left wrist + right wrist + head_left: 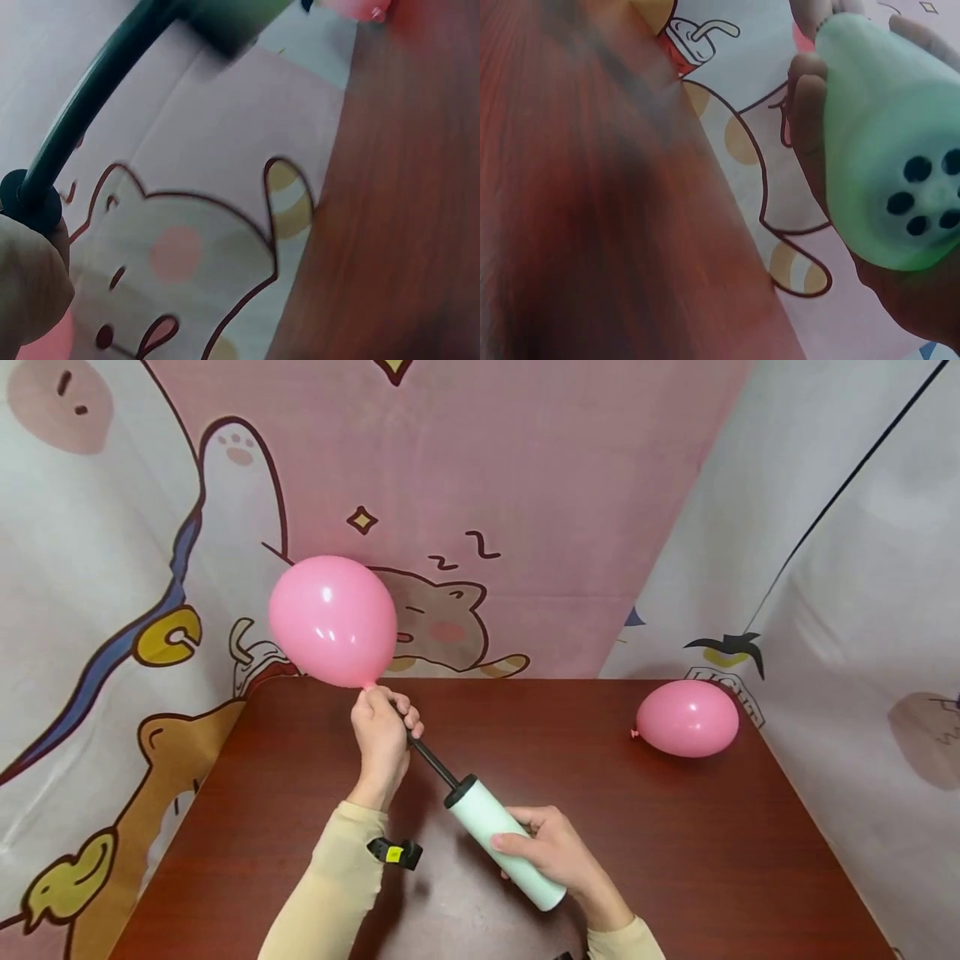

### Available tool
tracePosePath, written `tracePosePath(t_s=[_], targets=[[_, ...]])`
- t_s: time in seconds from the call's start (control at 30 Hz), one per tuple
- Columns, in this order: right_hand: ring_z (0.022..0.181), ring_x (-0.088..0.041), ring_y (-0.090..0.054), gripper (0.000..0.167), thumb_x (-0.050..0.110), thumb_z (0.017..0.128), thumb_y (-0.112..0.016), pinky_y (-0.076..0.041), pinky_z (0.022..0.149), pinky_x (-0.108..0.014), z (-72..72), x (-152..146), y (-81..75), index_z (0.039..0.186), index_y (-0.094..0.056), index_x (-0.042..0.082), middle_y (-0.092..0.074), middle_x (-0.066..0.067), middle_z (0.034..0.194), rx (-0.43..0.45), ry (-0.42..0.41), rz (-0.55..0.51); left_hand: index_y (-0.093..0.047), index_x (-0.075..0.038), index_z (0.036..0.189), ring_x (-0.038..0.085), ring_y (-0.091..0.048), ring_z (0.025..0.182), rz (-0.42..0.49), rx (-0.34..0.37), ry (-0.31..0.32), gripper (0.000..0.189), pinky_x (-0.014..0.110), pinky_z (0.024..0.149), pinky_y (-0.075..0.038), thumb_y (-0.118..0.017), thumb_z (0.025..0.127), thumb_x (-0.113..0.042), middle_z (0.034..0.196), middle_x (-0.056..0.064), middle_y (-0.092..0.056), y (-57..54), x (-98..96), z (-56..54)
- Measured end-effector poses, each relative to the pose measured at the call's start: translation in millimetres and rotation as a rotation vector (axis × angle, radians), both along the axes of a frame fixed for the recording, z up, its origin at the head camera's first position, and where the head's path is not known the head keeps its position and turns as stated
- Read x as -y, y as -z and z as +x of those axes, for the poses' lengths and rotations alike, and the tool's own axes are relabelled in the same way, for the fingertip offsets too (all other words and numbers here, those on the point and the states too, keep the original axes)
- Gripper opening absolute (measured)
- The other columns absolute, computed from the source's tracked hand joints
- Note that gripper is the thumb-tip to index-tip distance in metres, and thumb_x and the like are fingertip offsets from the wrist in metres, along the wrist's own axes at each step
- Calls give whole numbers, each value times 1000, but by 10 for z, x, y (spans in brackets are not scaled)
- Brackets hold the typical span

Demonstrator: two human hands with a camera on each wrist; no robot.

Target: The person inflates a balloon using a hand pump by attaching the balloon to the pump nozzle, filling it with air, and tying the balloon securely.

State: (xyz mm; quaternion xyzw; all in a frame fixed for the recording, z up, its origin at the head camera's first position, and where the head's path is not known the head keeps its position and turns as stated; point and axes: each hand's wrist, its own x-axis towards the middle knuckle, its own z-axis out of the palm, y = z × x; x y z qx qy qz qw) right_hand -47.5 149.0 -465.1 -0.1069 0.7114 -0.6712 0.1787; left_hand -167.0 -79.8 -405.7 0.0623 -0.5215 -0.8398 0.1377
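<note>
A pink inflated balloon [332,621] stands above my left hand [382,735], neck down, its neck pinched between the fingers and thumb. The same hand holds the far end of a hand pump's black rod [435,762]; in the left wrist view that rod [90,97] runs up from a round black collar beside the thumb. My right hand [551,847] grips the pump's mint-green barrel [498,831], fingers wrapped round it. The pump slants from upper left to lower right above the table. In the right wrist view, the barrel's end [900,187] shows several dark holes.
A second pink balloon [687,718], tied off, lies on the brown table [570,735] at the far right. Printed cloth [562,510] with cartoon animals hangs behind the table and along its sides. A black strap device [395,853] sits on the left wrist.
</note>
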Motion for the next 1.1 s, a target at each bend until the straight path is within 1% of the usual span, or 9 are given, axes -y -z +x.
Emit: tracePosePath(t_s=[0.17, 0.27, 0.37, 0.5, 0.63, 0.73, 0.83, 0.93, 1.1], targets=[[58, -21, -71, 37, 15, 93, -76, -61, 55, -38, -87, 143, -69, 124, -70, -4, -73, -15, 83, 2, 55, 3, -46, -7, 81, 13, -45, 49, -23, 2, 92, 41, 22, 42, -41, -31, 113, -28, 67, 4, -47, 101, -211, 126], [58, -21, -71, 39, 15, 93, -75, -61, 55, -37, -115, 189, -103, 125, -69, -6, -72, -17, 85, 3, 80, 5, -46, -6, 81, 13, -45, 49, -39, 7, 111, 43, 22, 42, -40, -32, 114, -30, 65, 4, -47, 143, -299, 171], [58, -21, -70, 39, 14, 93, -75, -61, 55, -35, -110, 215, -131, 125, -69, -7, -72, -18, 85, 13, 90, 4, -46, -7, 80, 13, -44, 48, -36, 12, 111, 42, 22, 41, -39, -32, 113, -29, 65, 3, -47, 156, -301, 165], [58, -21, -70, 40, 15, 93, -76, -60, 55, -35, -68, 183, -145, 126, -69, -6, -72, -16, 84, 33, 70, -1, -45, -7, 82, 12, -44, 48, 8, 24, 93, 37, 22, 40, -39, -30, 112, -23, 66, 2, -47, 91, -165, 76], [60, -20, -71, 38, 15, 92, -76, -60, 56, -33, 4, 76, -115, 123, -70, -5, -73, -14, 84, 59, 24, 11, -44, -8, 80, 10, -44, 48, 44, 24, 16, 34, 21, 40, -37, -29, 109, -16, 65, 1, -46, -15, 46, -48], [60, -19, -71, 35, 14, 92, -76, -60, 56, -33, 36, 7, -76, 121, -70, -5, -72, -13, 84, 53, -4, 2, -45, -9, 77, 10, -44, 48, 39, 11, -26, 35, 20, 39, -37, -28, 108, -15, 65, 1, -46, -67, 154, -92], [59, -19, -71, 33, 11, 92, -75, -61, 55, -35, 39, -38, -40, 120, -71, -5, -71, -13, 84, 30, -15, -17, -45, -9, 77, 11, -44, 48, 20, 5, -32, 38, 21, 40, -38, -27, 109, -17, 65, 1, -46, -79, 158, -80], [58, -19, -71, 31, 10, 93, -74, -61, 55, -37, 18, -32, -27, 119, -71, -6, -72, -12, 82, 14, -15, -22, -46, -8, 79, 11, -44, 48, 7, -2, -23, 40, 21, 40, -39, -27, 111, -21, 66, 2, -47, -52, 70, -29], [58, -21, -71, 35, 14, 93, -75, -61, 55, -39, -64, 75, -74, 122, -70, -6, -72, -12, 80, 26, 25, -28, -45, -6, 83, 12, -44, 49, -4, 2, 60, 40, 22, 41, -39, -29, 114, -25, 66, 3, -47, 47, -170, 99]])
